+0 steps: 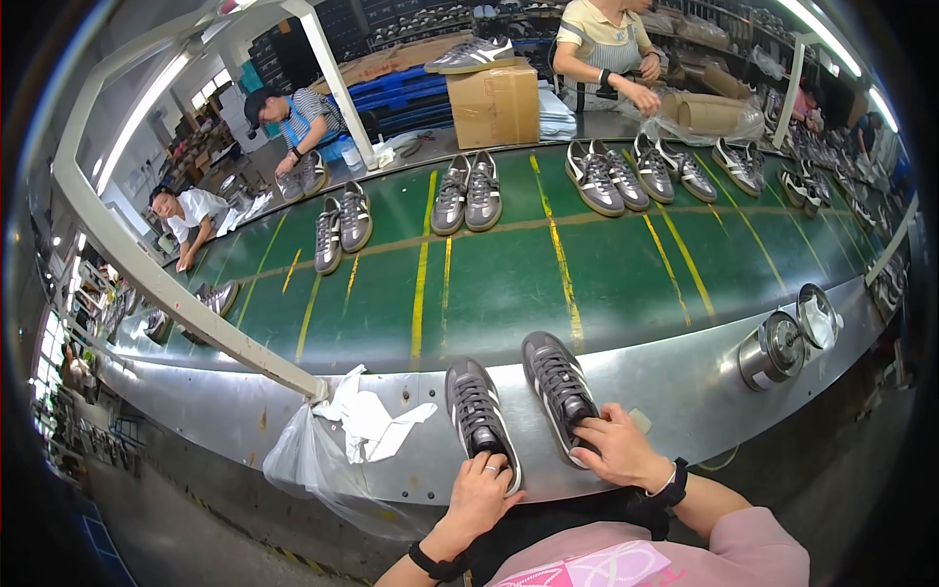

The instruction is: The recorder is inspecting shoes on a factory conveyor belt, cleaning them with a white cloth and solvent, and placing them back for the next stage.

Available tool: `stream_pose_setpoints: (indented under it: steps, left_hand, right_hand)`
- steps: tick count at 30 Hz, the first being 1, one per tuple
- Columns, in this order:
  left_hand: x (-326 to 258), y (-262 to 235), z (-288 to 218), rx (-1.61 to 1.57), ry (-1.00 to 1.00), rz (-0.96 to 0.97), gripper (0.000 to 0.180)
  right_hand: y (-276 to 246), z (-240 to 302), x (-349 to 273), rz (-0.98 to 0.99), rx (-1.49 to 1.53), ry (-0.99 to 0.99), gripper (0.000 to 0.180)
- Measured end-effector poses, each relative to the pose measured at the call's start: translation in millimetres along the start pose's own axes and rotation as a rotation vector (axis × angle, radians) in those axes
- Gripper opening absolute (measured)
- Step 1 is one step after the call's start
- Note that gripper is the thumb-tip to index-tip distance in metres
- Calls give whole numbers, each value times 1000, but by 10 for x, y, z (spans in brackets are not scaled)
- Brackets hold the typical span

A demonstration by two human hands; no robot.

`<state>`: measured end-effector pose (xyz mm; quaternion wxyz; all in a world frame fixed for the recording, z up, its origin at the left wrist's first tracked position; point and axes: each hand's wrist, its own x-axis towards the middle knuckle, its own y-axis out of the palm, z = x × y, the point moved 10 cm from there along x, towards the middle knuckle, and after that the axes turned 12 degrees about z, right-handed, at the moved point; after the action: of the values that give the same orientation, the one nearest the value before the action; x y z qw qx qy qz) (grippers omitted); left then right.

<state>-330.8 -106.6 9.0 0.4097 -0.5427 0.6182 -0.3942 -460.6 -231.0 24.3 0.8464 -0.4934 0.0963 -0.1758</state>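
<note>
Silver sheet-metal table (675,409): a dark-grey, white-striped lace-up left sneaker (473,401) and matching right sneaker (554,380) stand at its near edge, toes toward its far edge. Left hand (484,491) and right hand (618,447): curled at the heel openings; firm grip cannot be confirmed.

The left shoe (472,401) and right shoe (550,377) look like smooth leather, with a soft shine on the toes. The worktop (675,382) is smooth, shiny metal with some dull spots, the can (768,354) is very glossy metal, and the belt (499,293) is smooth and a bit shiny. The bag (305,455) is thin, clear plastic, the box (494,108) matt cardboard, and the pink shirt (597,548) cloth.
</note>
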Motion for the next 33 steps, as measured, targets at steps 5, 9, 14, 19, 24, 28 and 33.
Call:
stream_pose_setpoints:
  steps: [5,9,14,19,24,28,33]
  left_hand:
    - [153,-60,-60,-99,75,-67,39]
    - [366,47,-287,-167,177,10,39]
    - [440,30,-301,-303,73,126,42]
    - [430,-96,-377,-430,4,69,47]
    - [557,145,-569,-177,22,130,57]
    - [660,118,-583,-188,109,25,44]
    - [710,-303,-389,-331,163,-95,38]
  right_hand:
    - [95,-71,72,146,-57,53,43]
    - [58,-100,23,26,17,26,35]
    - [-98,-193,-246,-298,185,-15,24]
    - [-38,-583,-477,-414,600,252,24]
    - [-22,-436,-439,-318,516,110,26]
    - [-9,-697,-482,-350,695,172,25]
    - [-97,-954,-480,-390,541,239,23]
